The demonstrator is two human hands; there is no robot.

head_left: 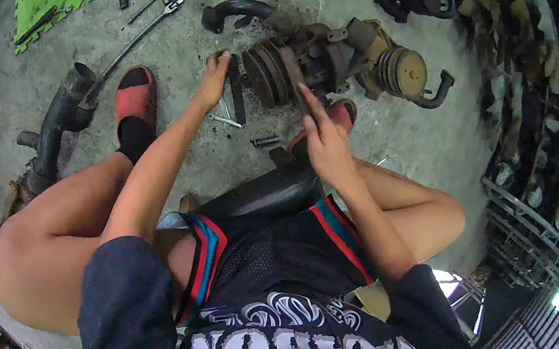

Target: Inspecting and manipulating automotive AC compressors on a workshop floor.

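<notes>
A greasy pump-like engine part (323, 56) with a dark multi-groove pulley (265, 77) lies on the concrete floor ahead of me. My right hand (327, 143) is closed on a flat brownish metal bar (291, 69), its index finger stretched along it. That bar stands against the right side of the pulley. To the pulley's left is my left hand (214, 82), its fingers curled; what they hold, if anything, is hidden. Beside those fingers lies a narrow dark strip (237, 93), with thin shiny tools (227, 118) next to it.
A tan part with a grooved pulley (404, 72) sits right of the pump. A curved black pipe (237, 11) lies behind. At left are a black hose (54, 131) and a long ratchet handle (139, 42). A short socket (264, 141) lies near my right sandal (340, 117). Metal racks (540, 227) stand at right.
</notes>
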